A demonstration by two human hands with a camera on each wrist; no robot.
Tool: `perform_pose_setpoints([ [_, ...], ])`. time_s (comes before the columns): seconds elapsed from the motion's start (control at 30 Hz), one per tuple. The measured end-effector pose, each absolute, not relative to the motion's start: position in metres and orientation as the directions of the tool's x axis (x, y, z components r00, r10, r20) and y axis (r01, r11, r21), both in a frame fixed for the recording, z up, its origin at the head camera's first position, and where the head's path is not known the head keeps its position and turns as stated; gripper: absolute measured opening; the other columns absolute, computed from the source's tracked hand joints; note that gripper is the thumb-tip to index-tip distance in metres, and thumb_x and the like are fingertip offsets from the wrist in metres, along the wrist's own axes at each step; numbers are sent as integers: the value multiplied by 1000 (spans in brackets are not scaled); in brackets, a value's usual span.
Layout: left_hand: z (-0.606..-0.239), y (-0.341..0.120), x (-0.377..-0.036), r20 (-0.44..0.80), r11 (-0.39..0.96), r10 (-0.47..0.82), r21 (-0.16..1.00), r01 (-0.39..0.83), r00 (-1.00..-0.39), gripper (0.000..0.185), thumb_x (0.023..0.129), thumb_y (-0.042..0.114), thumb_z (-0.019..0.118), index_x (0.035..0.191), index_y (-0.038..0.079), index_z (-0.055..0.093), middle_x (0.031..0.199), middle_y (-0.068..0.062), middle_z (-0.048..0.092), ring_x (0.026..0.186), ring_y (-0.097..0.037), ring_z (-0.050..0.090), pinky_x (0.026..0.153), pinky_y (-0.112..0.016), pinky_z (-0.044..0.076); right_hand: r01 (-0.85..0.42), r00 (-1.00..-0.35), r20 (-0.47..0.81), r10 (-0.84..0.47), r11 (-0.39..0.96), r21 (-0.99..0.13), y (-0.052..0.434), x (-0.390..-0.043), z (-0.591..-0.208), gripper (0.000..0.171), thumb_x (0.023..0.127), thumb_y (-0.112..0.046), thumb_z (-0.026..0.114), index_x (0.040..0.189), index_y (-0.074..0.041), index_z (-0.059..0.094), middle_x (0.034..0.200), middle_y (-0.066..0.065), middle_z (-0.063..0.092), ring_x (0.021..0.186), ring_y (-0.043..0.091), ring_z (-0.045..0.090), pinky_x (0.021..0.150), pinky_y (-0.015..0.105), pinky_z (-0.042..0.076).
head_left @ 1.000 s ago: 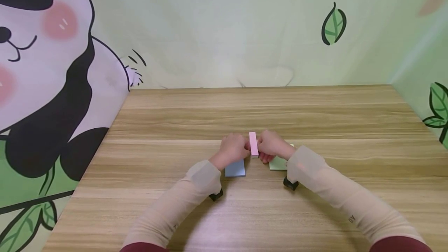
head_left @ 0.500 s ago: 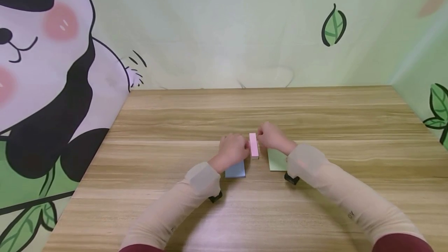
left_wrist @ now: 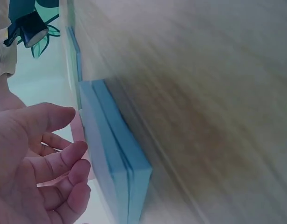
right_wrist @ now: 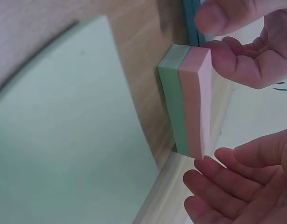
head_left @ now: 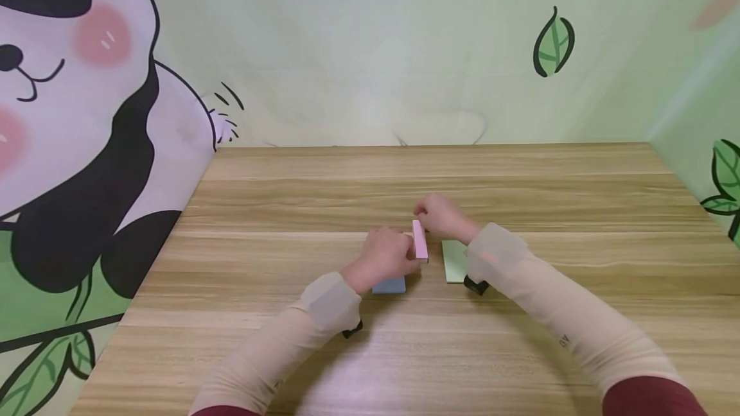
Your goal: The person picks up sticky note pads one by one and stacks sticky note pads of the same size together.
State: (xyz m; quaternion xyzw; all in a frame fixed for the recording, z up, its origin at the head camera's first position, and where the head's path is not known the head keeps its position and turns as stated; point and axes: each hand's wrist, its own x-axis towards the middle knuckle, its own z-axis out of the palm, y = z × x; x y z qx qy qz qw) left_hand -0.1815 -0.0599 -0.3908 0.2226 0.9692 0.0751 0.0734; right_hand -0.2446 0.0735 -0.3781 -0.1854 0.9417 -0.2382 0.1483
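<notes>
Holding the pink block [head_left: 419, 240] on edge at table [head_left: 324, 198] centre: our left hand [head_left: 386, 253] pinches its near end, our right hand [head_left: 442, 216] sits relaxed at the far end. Blue pad [head_left: 388, 285] and green pad [head_left: 453, 260] flank it.

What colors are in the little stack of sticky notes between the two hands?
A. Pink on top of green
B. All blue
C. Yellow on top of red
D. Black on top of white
A: the right wrist view shows the small stack with a pink layer on a green layer, between the left hand and right hand; the blue pad lies apart.
</notes>
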Motion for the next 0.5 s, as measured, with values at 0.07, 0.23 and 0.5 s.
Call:
perform_pose_setpoints([
  [0.07,-393,-59,-182,-92,883,457,166,439,-885,26,77,39,61,62,19,56,62,7,51,66,-14,47,63,-31,36,-292,-880,-197,-433,818,-496,73,-246,-380,26,85,-4,44,104,5,60,97,16,61,71,18,52,58,22,41],
  [0.23,-397,-57,-184,-60,875,470,160,457,-880,25,76,37,63,63,17,57,65,5,52,70,-15,49,66,-30,37,-344,-870,-169,-464,815,-467,71,-246,-384,28,80,-1,45,104,5,60,105,19,61,86,24,56,73,31,47],
  [0.5,-400,-54,-186,-41,882,459,143,449,-888,24,75,36,64,63,16,58,65,4,54,72,-16,52,68,-29,39,-336,-858,-200,-473,811,-479,69,-246,-386,32,82,-1,43,110,5,57,114,20,57,94,26,54,83,37,45],
])
